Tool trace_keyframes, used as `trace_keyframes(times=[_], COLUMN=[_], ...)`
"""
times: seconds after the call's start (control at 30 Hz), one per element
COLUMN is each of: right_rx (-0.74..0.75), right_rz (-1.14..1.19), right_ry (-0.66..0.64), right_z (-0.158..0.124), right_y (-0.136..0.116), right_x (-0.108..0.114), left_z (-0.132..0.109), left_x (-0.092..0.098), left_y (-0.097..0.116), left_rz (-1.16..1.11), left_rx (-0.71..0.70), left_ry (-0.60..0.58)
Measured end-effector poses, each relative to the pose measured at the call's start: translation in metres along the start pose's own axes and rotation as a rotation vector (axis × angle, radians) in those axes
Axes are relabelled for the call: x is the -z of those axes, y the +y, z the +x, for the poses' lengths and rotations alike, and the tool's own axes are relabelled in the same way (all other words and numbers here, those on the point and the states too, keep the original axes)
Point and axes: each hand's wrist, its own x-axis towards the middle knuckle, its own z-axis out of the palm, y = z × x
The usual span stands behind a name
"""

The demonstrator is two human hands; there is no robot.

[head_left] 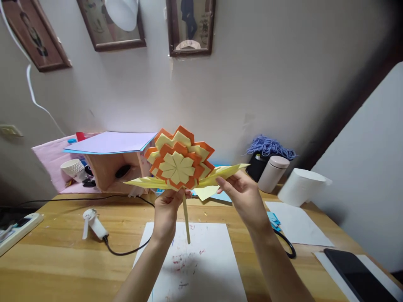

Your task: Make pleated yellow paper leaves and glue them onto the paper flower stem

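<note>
An orange and pale-yellow folded paper flower [176, 165] is held up above the table, its front turned towards me. A thin stick stem [187, 220] runs down from it, and a yellow paper leaf spreads out on either side. My left hand [168, 209] is closed round the stem just below the bloom. At the right, my right hand [244, 195] pinches the right-hand leaf [223, 173] between thumb and fingers. The left-hand leaf [147, 182] sticks out free, partly behind the flower.
Below lies a marked white sheet [204, 268]. A hot glue gun [95, 224] with a black cord stands left, near a cardboard box [107, 167]. To the right are a paper roll [297, 186], a white tumbler [273, 173], dark scissors handles [287, 243] and a phone [355, 272].
</note>
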Motion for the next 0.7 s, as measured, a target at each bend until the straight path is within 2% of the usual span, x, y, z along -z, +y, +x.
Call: trace_keyframes(times=[0.07, 0.17, 0.37, 0.5, 0.57, 0.7], right_rx=[0.043, 0.092, 0.201, 0.291, 0.325, 0.345], right_rz=[0.012, -0.006, -0.105, -0.137, -0.171, -0.197], right_ry=[0.094, 0.138, 0.133, 0.055, 0.020, -0.042], right_z=[-0.005, -0.012, -0.019, -0.024, -0.026, -0.033], right_y=[-0.006, -0.012, -0.018, -0.026, -0.032, -0.044], right_x=[0.000, -0.001, -0.002, -0.003, -0.004, -0.002], left_z=[0.000, 0.002, 0.007, 0.011, 0.016, 0.023], left_x=[-0.001, -0.003, -0.002, 0.006, 0.011, 0.021], left_y=[-0.003, -0.007, -0.007, -0.005, -0.006, -0.010], left_rz=[0.012, 0.033, 0.055, 0.050, 0.092, 0.207], left_rx=[-0.009, 0.005, 0.029, 0.007, 0.022, 0.117], left_ry=[-0.024, -0.031, 0.015, -0.075, -0.038, 0.135])
